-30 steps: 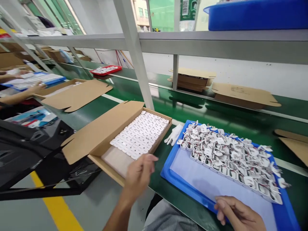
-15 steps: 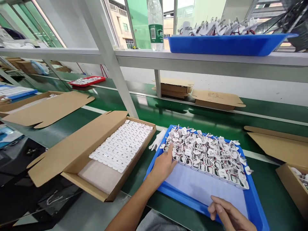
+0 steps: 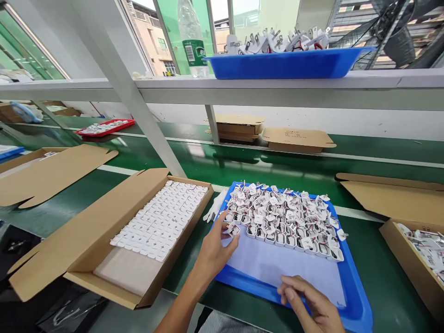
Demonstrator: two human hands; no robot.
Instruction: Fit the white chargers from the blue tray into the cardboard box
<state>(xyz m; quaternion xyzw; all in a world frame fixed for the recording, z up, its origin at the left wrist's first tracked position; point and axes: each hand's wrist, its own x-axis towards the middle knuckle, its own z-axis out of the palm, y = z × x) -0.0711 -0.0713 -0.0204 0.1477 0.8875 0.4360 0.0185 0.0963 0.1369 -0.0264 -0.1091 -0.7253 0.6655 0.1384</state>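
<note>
A small white plastic housing with wires (image 3: 233, 230) is pinched between the thumb and fingers of my left hand (image 3: 215, 247), over the left part of the blue tray (image 3: 359, 286). Beside it, tightly packed rows of similar white wired housings (image 3: 287, 217), many with loose white caps on top, fill the far part of the tray. The near part shows a white sheet (image 3: 277, 266) lining the bottom. Above the tray's front edge is my right hand (image 3: 310, 303), its fingers loosely bent and the thumb apart, with nothing visible in it.
Left of the tray lies an open cardboard box (image 3: 189, 236) with rows of white pieces (image 3: 161, 219). White gloves (image 3: 215, 206) lie between them. Another box (image 3: 412, 263) of white parts stands at right. Overhead, a shelf (image 3: 166, 95) carries a bottle (image 3: 192, 46) and a blue tray (image 3: 277, 67).
My left hand has drawn a housing away from the left end of the front row, toward me. My right hand stays over the tray's front edge. The view has shifted right.
</note>
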